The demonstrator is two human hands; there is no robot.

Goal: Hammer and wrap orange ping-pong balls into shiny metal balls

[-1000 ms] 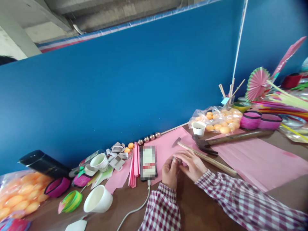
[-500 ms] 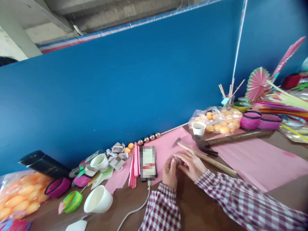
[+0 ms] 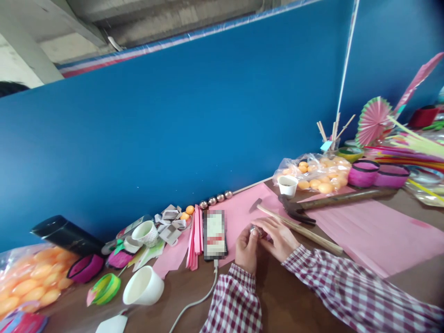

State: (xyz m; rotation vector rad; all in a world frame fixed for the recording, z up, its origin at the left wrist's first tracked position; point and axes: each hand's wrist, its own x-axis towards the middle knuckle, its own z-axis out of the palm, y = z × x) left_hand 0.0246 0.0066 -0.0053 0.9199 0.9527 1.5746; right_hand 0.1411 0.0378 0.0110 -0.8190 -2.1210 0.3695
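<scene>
My left hand and my right hand meet over the pink paper sheet near the table's front. Between their fingertips sits a small shiny round object, pinched from both sides. Both sleeves are red-and-white checked. A phone lies just left of my left hand, with a cable running toward me. A small hammer with a wooden handle lies right behind my right hand. Several similar shiny balls line the foot of the blue wall.
A claw hammer, a small white cup and a bag of orange balls are at the back right. White cups, folded paper pieces, pink strips and another bag of orange balls crowd the left.
The hands stay together on the small shiny object, with only slight finger shifts. The view has drifted a little.
</scene>
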